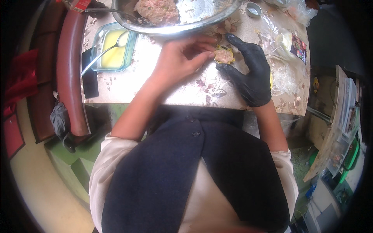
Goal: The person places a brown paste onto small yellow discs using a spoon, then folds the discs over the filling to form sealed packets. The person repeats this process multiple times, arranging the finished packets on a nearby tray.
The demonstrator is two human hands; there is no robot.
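At the upper centre of the frame, a yellow-wrapped dumpling [224,56] with its pink minced filling exposed sits between your hands; your bare left hand [185,55], fingers loosely curled, pinches its left edge with thumb and fingertip; your black-gloved right hand [248,70] spreads thumb and forefinger in a wide C around it, though whether they touch it you cannot tell; at top, a steel basin [186,30] holds minced meat [157,11]; at upper left, a spoon [97,60] rests in a glass container [134,42] of yellow liquid [112,58].
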